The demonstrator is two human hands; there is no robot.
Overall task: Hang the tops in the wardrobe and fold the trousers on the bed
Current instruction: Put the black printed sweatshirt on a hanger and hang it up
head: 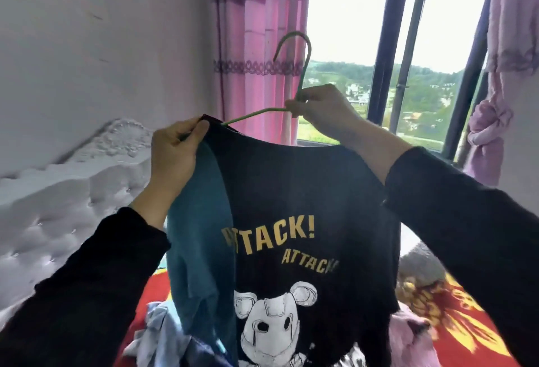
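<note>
I hold up a black T-shirt with teal sleeves, yellow "ATTACK!" print and a white mouse-robot figure. A green wire hanger sticks out of its neckline, hook upward. My left hand pinches the shirt's left shoulder, where the hanger's arm goes under the cloth. My right hand grips the hanger at the base of its hook. The shirt's hem hangs down over the bed. The wardrobe is out of view.
Below lies a bed with a red and yellow patterned cover and a heap of other clothes. A white tufted headboard stands at left. Pink curtains frame an open window ahead.
</note>
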